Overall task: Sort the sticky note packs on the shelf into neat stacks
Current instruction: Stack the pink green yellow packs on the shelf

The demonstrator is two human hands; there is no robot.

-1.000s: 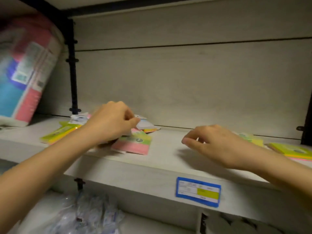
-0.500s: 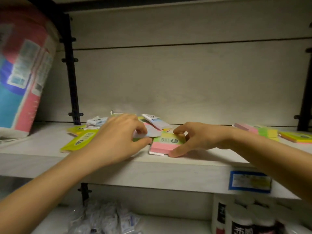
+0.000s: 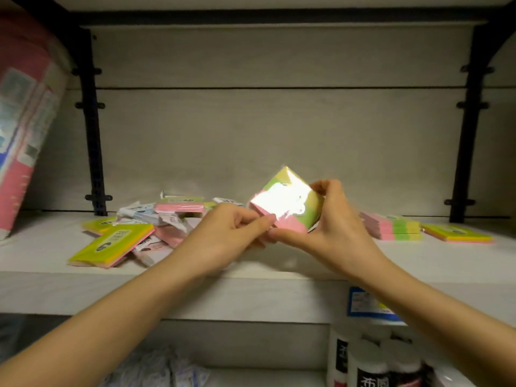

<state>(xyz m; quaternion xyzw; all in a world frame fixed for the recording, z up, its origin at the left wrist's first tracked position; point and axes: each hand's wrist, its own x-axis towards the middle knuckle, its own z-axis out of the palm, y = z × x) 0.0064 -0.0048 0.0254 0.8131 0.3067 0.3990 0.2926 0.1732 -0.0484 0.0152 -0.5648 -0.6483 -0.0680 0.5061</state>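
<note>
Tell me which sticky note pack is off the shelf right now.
The pink, green and yellow pack held up between the left hand and right hand, tilted and glaring with light. All other packs lie on the shelf.

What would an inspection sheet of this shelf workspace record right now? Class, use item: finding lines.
Surface: pale shelf, blue price label on its front edge.
Job's things: one multicolour pack held up, tilted, glare on wrap; jumbled packs at left; neat stack and flat yellow pack at right.
Clutter: large wrapped package far left.
Grippers: left hand and right hand both grip the pack.
Cables: nothing seen.
Surroundings: dark-labelled bottles on the shelf below.
</note>
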